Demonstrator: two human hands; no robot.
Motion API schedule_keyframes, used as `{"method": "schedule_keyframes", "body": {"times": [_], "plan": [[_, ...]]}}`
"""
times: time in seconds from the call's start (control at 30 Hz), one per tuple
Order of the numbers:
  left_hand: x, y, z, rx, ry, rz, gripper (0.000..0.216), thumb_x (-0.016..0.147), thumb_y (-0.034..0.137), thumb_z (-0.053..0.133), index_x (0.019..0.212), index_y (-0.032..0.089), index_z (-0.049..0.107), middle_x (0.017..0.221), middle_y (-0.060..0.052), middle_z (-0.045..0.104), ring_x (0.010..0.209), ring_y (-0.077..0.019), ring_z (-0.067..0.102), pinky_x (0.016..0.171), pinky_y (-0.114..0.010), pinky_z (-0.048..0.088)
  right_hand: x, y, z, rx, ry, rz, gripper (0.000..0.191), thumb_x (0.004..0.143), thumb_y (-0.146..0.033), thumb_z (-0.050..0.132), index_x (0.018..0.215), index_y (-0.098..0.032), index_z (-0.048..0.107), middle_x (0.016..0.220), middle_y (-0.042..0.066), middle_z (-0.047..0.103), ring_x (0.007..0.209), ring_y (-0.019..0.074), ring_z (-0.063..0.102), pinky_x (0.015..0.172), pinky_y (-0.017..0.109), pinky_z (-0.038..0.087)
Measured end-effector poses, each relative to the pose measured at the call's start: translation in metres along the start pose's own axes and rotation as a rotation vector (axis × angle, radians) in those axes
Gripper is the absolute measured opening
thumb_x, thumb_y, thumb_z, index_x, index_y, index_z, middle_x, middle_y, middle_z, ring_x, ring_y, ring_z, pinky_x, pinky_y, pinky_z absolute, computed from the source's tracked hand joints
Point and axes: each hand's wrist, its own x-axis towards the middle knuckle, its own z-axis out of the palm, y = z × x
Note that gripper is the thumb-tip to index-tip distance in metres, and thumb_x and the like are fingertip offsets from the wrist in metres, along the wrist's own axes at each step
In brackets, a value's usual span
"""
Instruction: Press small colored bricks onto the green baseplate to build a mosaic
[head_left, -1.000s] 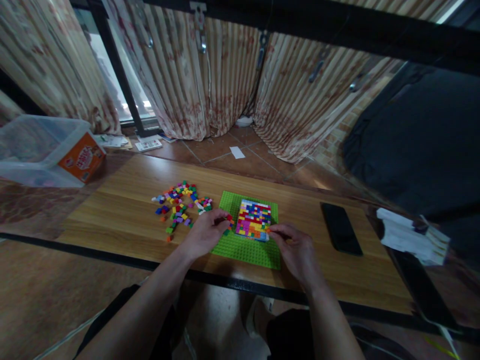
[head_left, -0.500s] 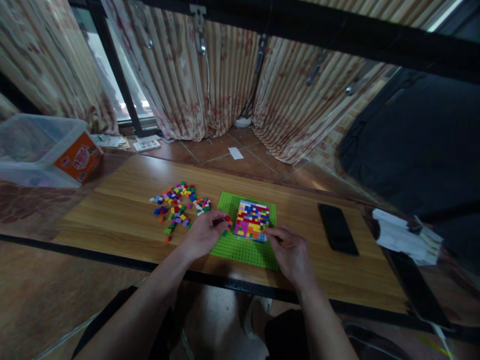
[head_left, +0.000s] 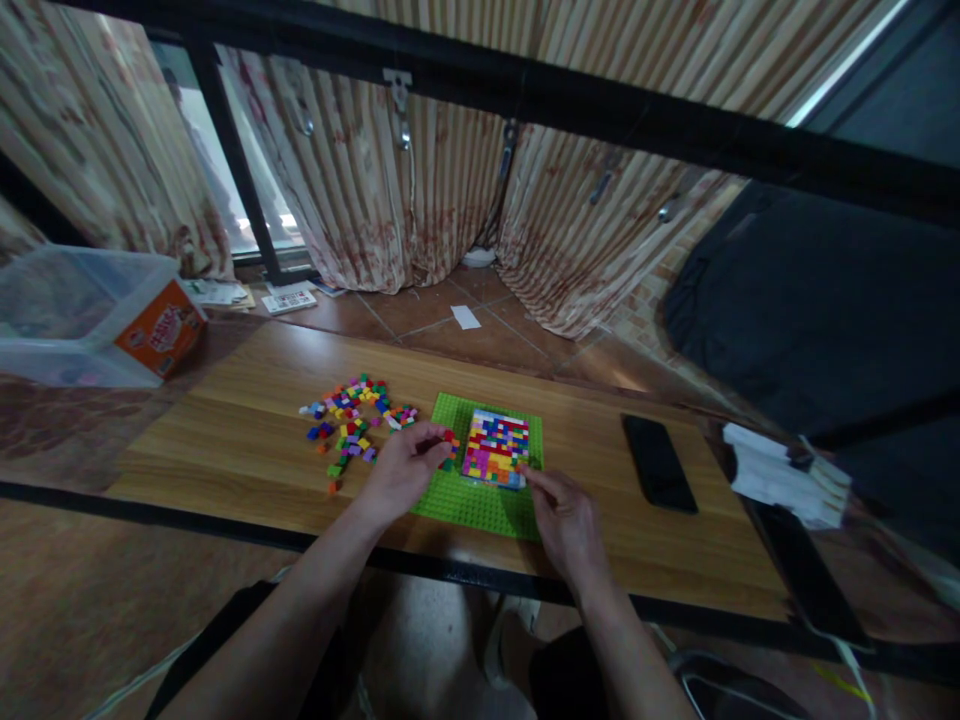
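Observation:
A bright green studded baseplate (head_left: pixel 480 510) lies on the wooden table. On it sits a rectangular panel of small multicoloured toy bricks (head_left: pixel 496 440), its rows packed tightly. My left hand (head_left: pixel 405 465) is over the plate's left edge, thumb and fingers drawn together beside a few red, orange and green bricks (head_left: pixel 450 450). Whether those bricks are in the fingers or on the plate, I cannot tell. At the panel's lower right corner, my right hand (head_left: pixel 566 515) has its thumb and index finger pinched; what is between them is too small to make out.
Loose coloured bricks (head_left: pixel 352 420) are scattered left of the baseplate. To the right lie a black phone (head_left: pixel 660 462) and white papers (head_left: pixel 780 475) near a dark flat device (head_left: pixel 814 570). A clear plastic bin (head_left: pixel 82 320) stands at the far left.
The whole view has shifted slightly, with the table lower and a little left in the picture. My right fingertips remain at the panel's lower right corner; my left hand stays nearly put.

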Motion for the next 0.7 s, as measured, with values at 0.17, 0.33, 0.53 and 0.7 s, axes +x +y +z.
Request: {"method": "schedule_keyframes", "body": {"times": [0.17,0.33,0.53,0.7], "plan": [[-0.005,0.010,0.005,-0.161,-0.004,-0.059,0.018,0.068,0.027,0.071,0.081,0.015,0.068,0.067,0.002,0.063,0.060,-0.0113,0.054,0.057,-0.023,0.041,-0.002,-0.004,0.000,0.069,0.025,-0.010,0.029,0.093,-0.028,0.051,0.105,-0.028,0.077,0.098,0.006,0.077,0.086,0.0222,0.072,0.077,0.036,0.056],[-0.012,0.019,0.012,-0.297,-0.092,-0.082,0.020,0.066,0.024,0.075,0.081,0.014,0.068,0.070,0.001,0.064,0.062,-0.0100,0.055,0.061,-0.023,0.044,0.004,-0.022,0.002,0.175,0.222,0.044,0.025,0.092,-0.034,0.055,0.102,-0.023,0.076,0.095,0.007,0.077,0.081,0.0202,0.070,0.074,0.033,0.055],[-0.014,0.019,0.021,-0.370,-0.114,-0.127,0.027,0.064,0.027,0.080,0.083,0.015,0.066,0.077,0.000,0.066,0.068,-0.0120,0.059,0.067,-0.026,0.049,0.013,-0.054,0.016,0.454,0.100,0.094,0.021,0.088,-0.039,0.063,0.096,-0.023,0.075,0.094,0.005,0.077,0.083,0.0185,0.069,0.076,0.031,0.054],[-0.016,0.018,0.026,-0.469,-0.067,-0.091,0.022,0.065,0.026,0.081,0.077,0.015,0.066,0.072,0.001,0.064,0.065,-0.0102,0.056,0.066,-0.024,0.046,0.013,-0.066,0.026,0.613,0.011,0.135,0.017,0.081,-0.038,0.070,0.088,-0.023,0.073,0.079,0.001,0.073,0.071,0.0159,0.065,0.067,0.028,0.052]]}}
